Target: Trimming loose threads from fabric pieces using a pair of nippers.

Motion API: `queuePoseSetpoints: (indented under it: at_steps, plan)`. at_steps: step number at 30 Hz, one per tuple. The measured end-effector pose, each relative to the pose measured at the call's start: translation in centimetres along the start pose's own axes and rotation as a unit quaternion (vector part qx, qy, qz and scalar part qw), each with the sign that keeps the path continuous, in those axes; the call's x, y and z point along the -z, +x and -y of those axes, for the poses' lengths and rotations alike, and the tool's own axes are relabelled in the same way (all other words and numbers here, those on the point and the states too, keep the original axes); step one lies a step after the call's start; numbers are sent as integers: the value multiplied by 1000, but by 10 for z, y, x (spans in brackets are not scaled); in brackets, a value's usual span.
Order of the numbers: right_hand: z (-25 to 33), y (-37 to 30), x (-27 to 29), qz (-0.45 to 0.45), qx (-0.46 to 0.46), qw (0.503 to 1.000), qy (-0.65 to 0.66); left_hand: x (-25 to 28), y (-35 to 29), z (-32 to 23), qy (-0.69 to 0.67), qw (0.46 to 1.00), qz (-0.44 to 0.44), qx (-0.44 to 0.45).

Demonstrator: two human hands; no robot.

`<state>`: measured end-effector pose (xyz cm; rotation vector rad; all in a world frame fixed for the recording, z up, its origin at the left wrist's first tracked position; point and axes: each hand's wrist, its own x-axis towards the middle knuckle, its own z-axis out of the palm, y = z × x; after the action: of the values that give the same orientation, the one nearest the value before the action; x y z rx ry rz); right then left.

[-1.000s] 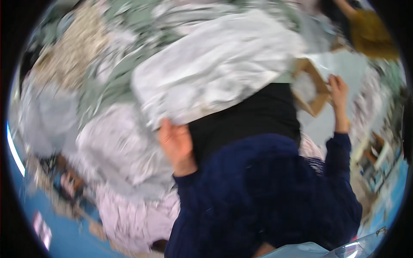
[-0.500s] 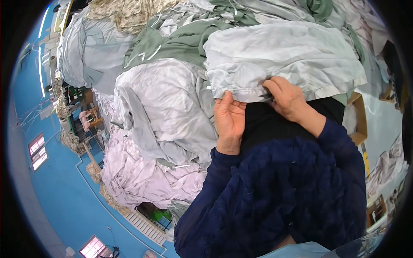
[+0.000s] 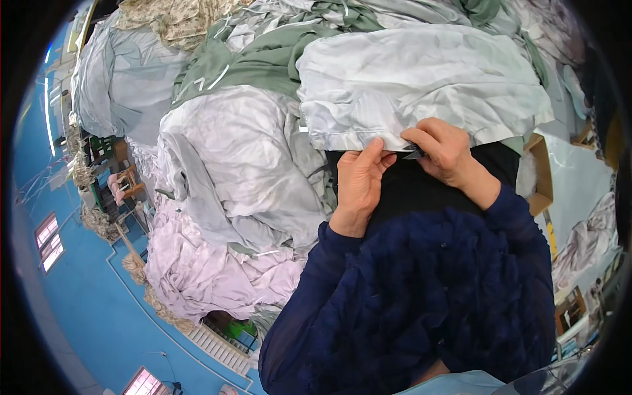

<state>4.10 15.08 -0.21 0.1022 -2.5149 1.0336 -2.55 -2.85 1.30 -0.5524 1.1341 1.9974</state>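
Head view.

Item: pale sheet (image 3: 421, 85), grey-white, crumpled, lying on top of a heap of fabric in the upper centre. Its hemmed lower edge runs just above both hands.

Left hand (image 3: 359, 184): fingers curled, thumb raised to the hem, pinching the edge of the pale sheet. Clamped on the cloth.

Right hand (image 3: 444, 151): fingers bent over the same hem, just beside the left hand, closed on the sheet. A small dark object shows under its fingers; what it is cannot be told.

Black cloth (image 3: 421, 187): lies beneath both hands, below the hem, partly covered by the wrists.

Sleeves (image 3: 421, 296): dark blue, textured, filling the lower centre and right.

Heap, other contents: green cloth (image 3: 263, 62) to the upper left of the pale sheet, touching it; grey cloth (image 3: 237, 158) bundled left of the left hand; lilac cloth (image 3: 197, 270) lower left, under the grey; flowered cloth (image 3: 178, 20) at the top left edge.

Surroundings: blue floor (image 3: 79, 296) at the left and bottom left; cardboard box (image 3: 541, 174) right of the right hand, near it.
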Motion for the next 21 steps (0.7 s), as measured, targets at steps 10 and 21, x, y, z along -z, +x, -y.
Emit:
queuePoseSetpoints:
  at_steps: [10, 21]
  plan:
    - [10, 13, -4, -5, -118, 958, 260, -8, -3, 8, 63, 994, 27, -88]
    - [8, 15, -4, 19, -184, 953, 241, -7, -4, 12, 192, 967, 9, -165]
